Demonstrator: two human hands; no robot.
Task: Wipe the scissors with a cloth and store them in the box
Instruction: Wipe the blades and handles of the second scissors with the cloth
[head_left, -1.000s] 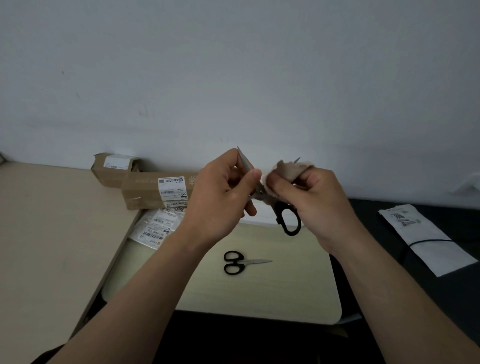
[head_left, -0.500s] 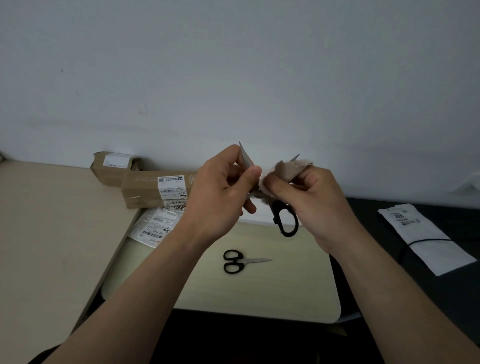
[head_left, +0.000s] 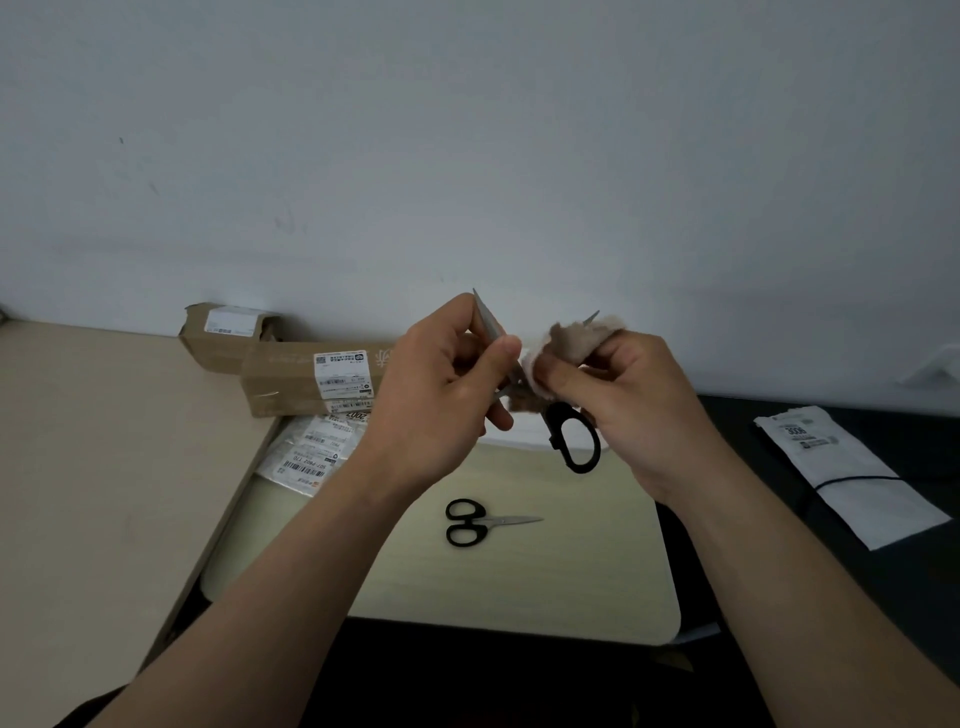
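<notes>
I hold a pair of black-handled scissors (head_left: 574, 441) up over the small table, blades spread apart. My left hand (head_left: 447, 400) pinches one blade, whose tip sticks up above my fingers. My right hand (head_left: 634, 400) grips a beige cloth (head_left: 576, 340) wrapped round the other blade; only that blade's tip shows above the cloth. One black handle loop hangs below my hands. A second, smaller pair of black scissors (head_left: 475, 521) lies shut on the pale table (head_left: 545, 571). Two brown cardboard boxes (head_left: 291, 382) lie by the wall at the left.
Plastic bags with labels (head_left: 311, 452) lie in front of the boxes. A white bag with a black cord (head_left: 841, 473) lies on the dark surface at the right. A beige desk (head_left: 104, 467) lies to the left. The wall is close behind.
The cloth in my right hand has shifted slightly along the blade, and the hanging handle loop has moved a little. The scissors on the table have not moved.
</notes>
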